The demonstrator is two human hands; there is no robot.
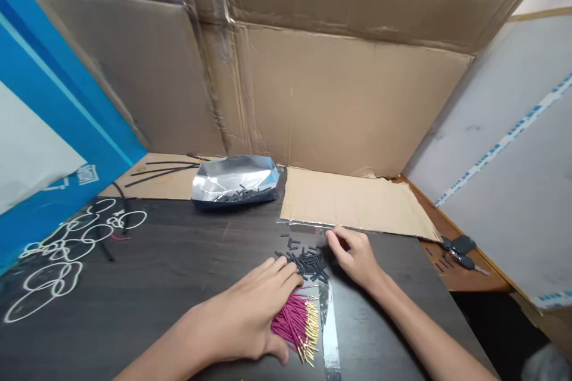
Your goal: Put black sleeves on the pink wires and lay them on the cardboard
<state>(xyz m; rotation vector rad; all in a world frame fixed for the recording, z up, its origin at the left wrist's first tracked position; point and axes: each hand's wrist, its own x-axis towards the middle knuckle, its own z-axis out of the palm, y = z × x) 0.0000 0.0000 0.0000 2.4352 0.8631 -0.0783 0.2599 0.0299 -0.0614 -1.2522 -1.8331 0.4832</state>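
Note:
My left hand (254, 303) lies palm down over the left end of a bundle of magenta wires (290, 321) with gold metal pins at their right ends. Its fingers are stretched out along the far side, the thumb on the near side, and the palm hides part of the bundle. Just beyond the wires is a loose pile of short black tube pieces (311, 264); my left fingertips reach its edge. To the right of the pile, my right hand (355, 253) rests with thumb and forefinger pinched together. Whatever they may hold is too small to make out.
An open silver pouch (236, 178) with more black pieces stands at the back. White loops (58, 280) and long black tubes (163, 172) lie left. A cardboard sheet (353, 199) is behind my right hand; keys (462, 256) lie far right. Cardboard walls (348, 89) enclose the table.

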